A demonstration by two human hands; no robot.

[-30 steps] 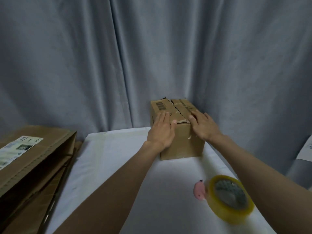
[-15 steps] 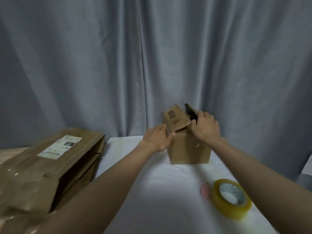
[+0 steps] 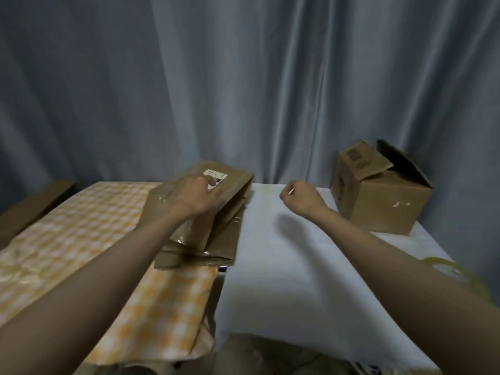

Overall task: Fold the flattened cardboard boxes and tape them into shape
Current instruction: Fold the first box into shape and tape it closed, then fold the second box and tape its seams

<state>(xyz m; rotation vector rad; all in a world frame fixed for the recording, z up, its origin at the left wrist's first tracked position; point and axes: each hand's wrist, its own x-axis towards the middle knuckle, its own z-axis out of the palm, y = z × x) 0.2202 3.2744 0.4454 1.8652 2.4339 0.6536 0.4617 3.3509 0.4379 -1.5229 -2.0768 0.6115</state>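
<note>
tape roll (image 3: 454, 269): closest thing in view, yellowish and blurry, peeking out from behind the right forearm at the right edge of the white desk (image 3: 270, 280)
checked cloth (image 3: 81, 239): orange-and-white, covers the surface on the left, butted right up against the white desk
flattened boxes (image 3: 216, 239): small stack lying on the checked cloth, its right edge along the seam with the white desk; top one has a white label (image 3: 216, 175) near its far end
left hand (image 3: 200, 196): palm down on top of the stack, fingers reaching to the label; can't honestly tell if the grip is just resting or curling over an edge, too blurry
right hand (image 3: 300, 196): hovering over the white desk between stack and box, grip curled into a loose fist, nothing in it
folded box (image 3: 378, 196): upright at the far right of the desk, top flaps sprung open
curtain (image 3: 243, 77): grey, hangs behind everything
</note>
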